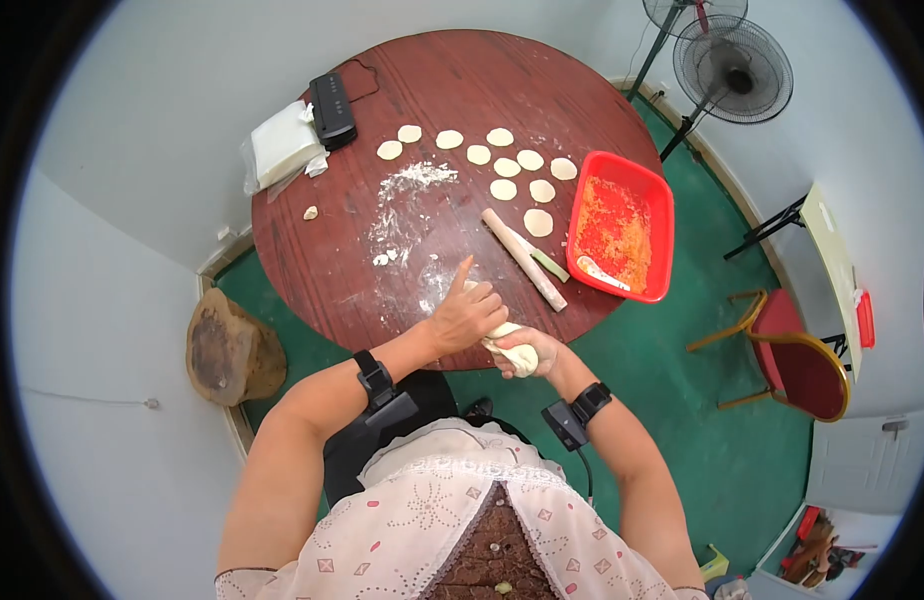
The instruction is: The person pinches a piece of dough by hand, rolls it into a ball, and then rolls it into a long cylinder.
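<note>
A lump of pale dough [522, 358] is held between both hands at the table's near edge. My left hand [467, 316] has its fingers curled on the dough's upper end, with the index finger pointing out. My right hand [538, 350] is wrapped round the lower part of the dough. Beyond the hands, loose flour [412, 190] is spread over the round red-brown table [312, 260]. A wooden rolling pin [524, 260] lies slantwise to the right, with a slim greenish tool [550, 264] beside it. Several flat dough rounds [539, 223] lie farther back.
A red basin [666, 235] of orange filling with a white spoon [602, 272] stands at the table's right. At the back left are a black device [333, 110] and white bags [284, 146]. Around the table are a wooden stump [232, 345], fans [732, 70] and a chair [797, 365].
</note>
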`<state>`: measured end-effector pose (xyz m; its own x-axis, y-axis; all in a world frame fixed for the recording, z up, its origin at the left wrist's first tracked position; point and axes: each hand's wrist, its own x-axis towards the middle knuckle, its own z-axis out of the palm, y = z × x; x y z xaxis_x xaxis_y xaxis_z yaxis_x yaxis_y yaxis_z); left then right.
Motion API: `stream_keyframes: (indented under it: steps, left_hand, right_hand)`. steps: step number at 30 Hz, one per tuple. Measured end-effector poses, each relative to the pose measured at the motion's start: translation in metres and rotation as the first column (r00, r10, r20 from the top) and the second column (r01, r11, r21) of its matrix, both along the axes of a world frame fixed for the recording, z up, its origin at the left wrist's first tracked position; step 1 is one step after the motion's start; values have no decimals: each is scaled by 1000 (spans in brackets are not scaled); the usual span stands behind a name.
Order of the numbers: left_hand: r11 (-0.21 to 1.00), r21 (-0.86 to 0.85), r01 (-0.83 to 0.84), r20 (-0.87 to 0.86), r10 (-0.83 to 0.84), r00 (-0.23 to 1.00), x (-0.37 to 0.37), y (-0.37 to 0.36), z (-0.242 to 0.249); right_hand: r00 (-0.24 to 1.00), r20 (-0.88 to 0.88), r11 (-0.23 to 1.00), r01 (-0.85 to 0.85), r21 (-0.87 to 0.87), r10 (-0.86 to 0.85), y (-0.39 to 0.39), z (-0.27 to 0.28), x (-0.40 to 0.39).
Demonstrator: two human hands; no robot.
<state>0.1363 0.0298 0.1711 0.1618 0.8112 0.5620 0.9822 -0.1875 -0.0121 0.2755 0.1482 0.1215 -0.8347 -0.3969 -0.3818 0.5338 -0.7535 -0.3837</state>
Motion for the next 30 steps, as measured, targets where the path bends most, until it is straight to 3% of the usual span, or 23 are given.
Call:
stream_keyframes:
  steps: [2, 4, 5, 6, 8, 9, 11, 12, 14, 17, 20, 21, 24, 27, 30]
  left_hand:
    - [1000, 23, -15, 23, 14, 1000, 0, 1, -3]
    - [990, -115, -84, 81, 94, 992, 1, -1, -9]
    - [976, -184, -115, 106, 136, 985, 1, -2, -11]
    - [941, -304, -146, 151, 199, 968, 2, -2, -11]
    - [829, -530, -176, 212, 331, 920, 2, 0, -6]
    - [762, -630, -151, 315, 428, 847, 1, 2, 1]
    - [609, -792, -43, 449, 629, 635, -4, 6, 16]
    - [593, -805, 19, 485, 638, 598, -8, 7, 14]
    - [564, -812, 150, 551, 655, 518, -19, 8, 6]
    - [627, -624, 466, 731, 679, 65, -27, 0, 5]
    - [417, -668, 617, 625, 764, 160, -40, -3, 17]
    - [422, -645, 638, 662, 726, 189, -39, -4, 21]
    - [288, -938, 195, 326, 530, 783, -30, 4, 32]
    - [304, -949, 86, 217, 431, 876, -23, 4, 29]
    - [430, -903, -24, 122, 309, 943, -12, -2, 23]
  right_hand:
    - [998, 8, 934, -54, 352, 55, 2, 10, 1]
    - [983, 85, 698, -175, 694, 162, 10, 34, -7]
    - [937, 158, 322, -260, 910, 310, 18, 28, -14]
    - [959, 133, 33, -146, 989, 248, 15, 33, -12]
    - [988, 28, -545, 61, 836, 154, 4, 60, -7]
    - [986, 70, -472, 10, 882, 153, 4, 78, -9]
    - [934, -117, -576, 303, 759, 338, 2, 68, -10]
    - [880, -195, -599, 442, 667, 432, 0, 63, -11]
    - [880, -231, -579, 451, 679, 414, -8, 55, -19]
    - [793, -395, -565, 608, 558, 463, -13, 46, -28]
    - [775, -367, -507, 620, 599, 515, -16, 37, -31]
    - [803, -307, -545, 579, 607, 511, -18, 37, -31]
    - [862, -122, -621, 445, 645, 491, -25, 44, -36]
    - [885, 38, -609, 287, 740, 464, -27, 59, -35]
    - [876, 140, -530, 146, 836, 462, -27, 62, -33]
